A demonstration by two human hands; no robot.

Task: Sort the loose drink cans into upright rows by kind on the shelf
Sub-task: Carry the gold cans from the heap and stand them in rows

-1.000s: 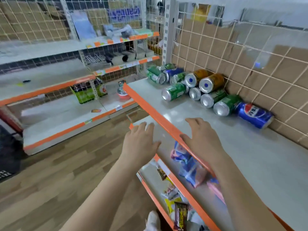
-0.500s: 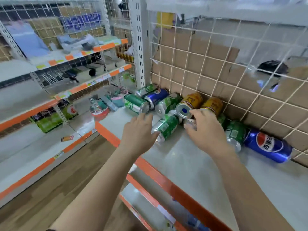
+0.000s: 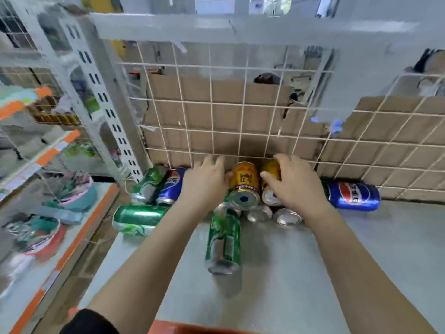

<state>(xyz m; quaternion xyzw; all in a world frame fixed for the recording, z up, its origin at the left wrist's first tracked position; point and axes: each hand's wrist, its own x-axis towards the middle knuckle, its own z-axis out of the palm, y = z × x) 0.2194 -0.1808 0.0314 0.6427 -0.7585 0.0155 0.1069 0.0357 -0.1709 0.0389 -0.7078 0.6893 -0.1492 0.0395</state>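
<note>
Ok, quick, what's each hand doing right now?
Left hand: cannot tell, thumb by left gold can.
Right hand: holding right gold can.

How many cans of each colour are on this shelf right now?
Green cans: 3
Gold cans: 2
Blue cans: 2
Silver-end cans, colour hidden: 2
Total: 9 in view; the left hand and right hand may hide more.
</note>
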